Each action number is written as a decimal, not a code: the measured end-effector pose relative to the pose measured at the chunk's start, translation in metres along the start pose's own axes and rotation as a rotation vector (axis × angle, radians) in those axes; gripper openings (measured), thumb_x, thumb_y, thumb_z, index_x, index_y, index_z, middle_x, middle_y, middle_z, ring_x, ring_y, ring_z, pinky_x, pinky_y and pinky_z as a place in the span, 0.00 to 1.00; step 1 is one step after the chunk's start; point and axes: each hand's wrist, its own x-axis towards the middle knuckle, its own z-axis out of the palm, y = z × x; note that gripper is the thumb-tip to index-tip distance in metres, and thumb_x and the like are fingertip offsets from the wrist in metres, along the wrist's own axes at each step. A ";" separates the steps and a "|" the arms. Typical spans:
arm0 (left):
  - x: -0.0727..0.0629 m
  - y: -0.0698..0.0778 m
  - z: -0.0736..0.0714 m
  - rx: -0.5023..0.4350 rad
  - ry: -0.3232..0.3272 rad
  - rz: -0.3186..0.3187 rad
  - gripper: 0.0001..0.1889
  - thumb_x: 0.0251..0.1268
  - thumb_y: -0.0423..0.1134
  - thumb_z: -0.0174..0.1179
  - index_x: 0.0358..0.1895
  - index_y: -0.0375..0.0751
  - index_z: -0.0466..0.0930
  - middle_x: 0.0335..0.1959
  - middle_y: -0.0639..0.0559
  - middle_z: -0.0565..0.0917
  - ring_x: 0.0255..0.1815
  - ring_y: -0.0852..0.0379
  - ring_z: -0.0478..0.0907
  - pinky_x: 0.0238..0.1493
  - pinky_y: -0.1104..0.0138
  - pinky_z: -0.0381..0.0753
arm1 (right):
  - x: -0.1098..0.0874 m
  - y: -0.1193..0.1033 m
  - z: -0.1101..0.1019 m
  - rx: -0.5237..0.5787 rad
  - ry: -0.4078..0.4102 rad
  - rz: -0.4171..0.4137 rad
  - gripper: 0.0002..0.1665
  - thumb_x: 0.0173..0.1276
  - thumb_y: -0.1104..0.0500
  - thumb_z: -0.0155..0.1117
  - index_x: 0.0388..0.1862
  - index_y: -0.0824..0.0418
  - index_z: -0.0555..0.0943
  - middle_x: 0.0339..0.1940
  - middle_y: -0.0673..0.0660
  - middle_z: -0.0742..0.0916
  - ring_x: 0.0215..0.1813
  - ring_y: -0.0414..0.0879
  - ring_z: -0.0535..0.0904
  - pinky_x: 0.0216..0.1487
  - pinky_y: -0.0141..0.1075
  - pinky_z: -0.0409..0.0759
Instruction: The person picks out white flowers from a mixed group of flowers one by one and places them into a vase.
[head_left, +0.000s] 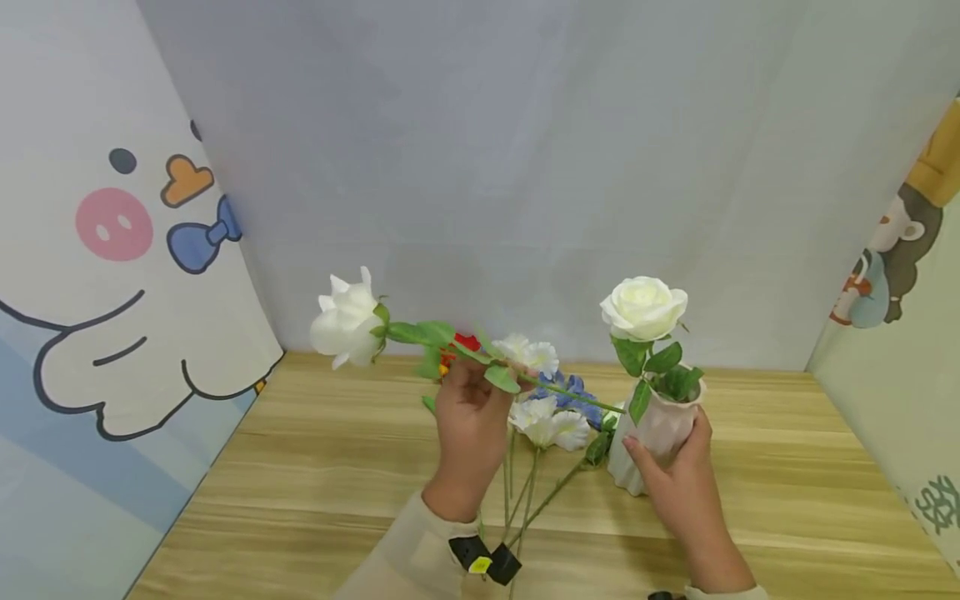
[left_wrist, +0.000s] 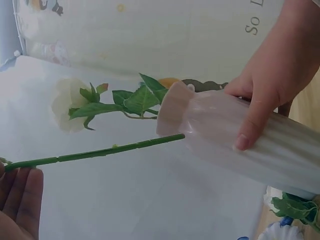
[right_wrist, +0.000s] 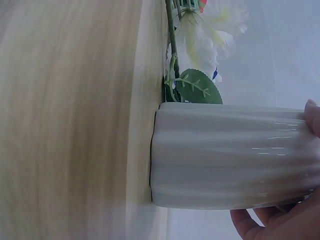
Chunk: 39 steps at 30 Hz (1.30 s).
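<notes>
A ribbed white vase [head_left: 651, 442] stands on the table, one white rose [head_left: 643, 308] rising from its mouth. My right hand [head_left: 678, 475] grips the vase from the right, thumb across its front. In my left hand [head_left: 472, 425] a second white rose [head_left: 347, 321] is pinched by its green stem, bloom out to the left. The stem's cut end [left_wrist: 175, 137] points right and overlaps the vase just below its rim in the left wrist view. The vase base [right_wrist: 156, 155] sits on the tabletop in the right wrist view.
Several artificial flowers lie on the wooden table [head_left: 315, 483] between my arms: white blooms [head_left: 551, 423], a blue one [head_left: 573, 392] and a red one [head_left: 467, 342], partly behind my left hand. A pale curtain [head_left: 487, 167] hangs behind, with printed panels on both sides.
</notes>
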 end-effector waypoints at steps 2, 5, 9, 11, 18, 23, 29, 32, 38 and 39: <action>0.003 0.001 0.001 -0.021 -0.004 0.040 0.08 0.76 0.29 0.59 0.44 0.25 0.71 0.41 0.48 0.86 0.41 0.53 0.86 0.45 0.50 0.87 | 0.000 0.000 0.000 0.000 0.000 -0.001 0.60 0.72 0.55 0.72 0.83 0.63 0.38 0.69 0.76 0.67 0.68 0.70 0.67 0.67 0.68 0.63; 0.007 0.004 0.005 -0.059 -0.021 0.108 0.09 0.76 0.27 0.59 0.46 0.21 0.71 0.41 0.46 0.86 0.43 0.52 0.86 0.44 0.49 0.87 | 0.000 0.000 0.000 -0.001 0.003 -0.005 0.60 0.71 0.56 0.72 0.83 0.62 0.38 0.69 0.76 0.67 0.68 0.70 0.67 0.67 0.68 0.63; 0.010 0.007 0.010 -0.081 -0.014 0.151 0.08 0.74 0.25 0.58 0.45 0.20 0.70 0.41 0.48 0.86 0.42 0.53 0.87 0.43 0.50 0.87 | -0.001 0.001 0.000 -0.001 0.002 -0.008 0.60 0.72 0.56 0.72 0.83 0.62 0.38 0.69 0.76 0.67 0.68 0.70 0.67 0.67 0.68 0.63; 0.012 0.008 0.012 -0.086 -0.012 0.157 0.08 0.74 0.24 0.57 0.45 0.19 0.70 0.41 0.49 0.86 0.41 0.53 0.87 0.44 0.50 0.87 | 0.000 0.001 0.000 -0.002 0.001 -0.010 0.60 0.72 0.56 0.72 0.83 0.62 0.38 0.69 0.76 0.67 0.68 0.70 0.67 0.67 0.68 0.63; 0.021 0.007 0.021 -0.087 -0.043 0.186 0.05 0.75 0.24 0.56 0.45 0.21 0.72 0.40 0.43 0.86 0.42 0.52 0.87 0.45 0.48 0.86 | 0.001 0.002 0.000 0.005 -0.004 -0.009 0.60 0.72 0.55 0.71 0.83 0.62 0.37 0.70 0.76 0.66 0.69 0.70 0.66 0.67 0.68 0.63; 0.020 0.006 0.027 -0.006 -0.053 0.168 0.01 0.74 0.21 0.53 0.42 0.27 0.73 0.36 0.31 0.84 0.37 0.51 0.86 0.37 0.54 0.86 | 0.000 0.004 0.001 0.002 0.002 -0.003 0.59 0.72 0.54 0.72 0.83 0.61 0.39 0.69 0.76 0.67 0.68 0.70 0.67 0.67 0.68 0.64; 0.020 0.002 0.033 0.058 -0.040 0.156 0.02 0.72 0.22 0.54 0.43 0.29 0.72 0.35 0.32 0.85 0.21 0.56 0.78 0.20 0.67 0.74 | 0.000 0.003 0.001 -0.002 0.003 0.002 0.60 0.72 0.54 0.71 0.83 0.62 0.38 0.68 0.76 0.67 0.68 0.70 0.67 0.67 0.68 0.63; 0.021 0.000 0.036 0.063 -0.054 0.157 0.03 0.72 0.22 0.53 0.42 0.30 0.72 0.36 0.33 0.85 0.19 0.58 0.75 0.20 0.67 0.73 | 0.000 0.001 0.001 -0.005 0.001 0.013 0.60 0.72 0.53 0.71 0.83 0.61 0.38 0.69 0.76 0.67 0.68 0.71 0.67 0.67 0.69 0.63; 0.027 -0.004 0.043 0.074 -0.117 0.170 0.03 0.75 0.22 0.51 0.44 0.31 0.72 0.35 0.34 0.83 0.24 0.60 0.77 0.29 0.66 0.80 | 0.000 0.001 0.001 -0.008 -0.005 0.015 0.59 0.72 0.53 0.71 0.83 0.62 0.38 0.69 0.76 0.67 0.68 0.71 0.67 0.66 0.69 0.64; 0.028 -0.005 0.044 0.087 -0.125 0.168 0.03 0.76 0.23 0.51 0.45 0.31 0.73 0.35 0.34 0.83 0.24 0.60 0.77 0.28 0.66 0.79 | -0.001 0.001 0.000 -0.009 -0.006 0.015 0.59 0.72 0.53 0.71 0.83 0.62 0.38 0.69 0.76 0.67 0.68 0.71 0.67 0.66 0.69 0.64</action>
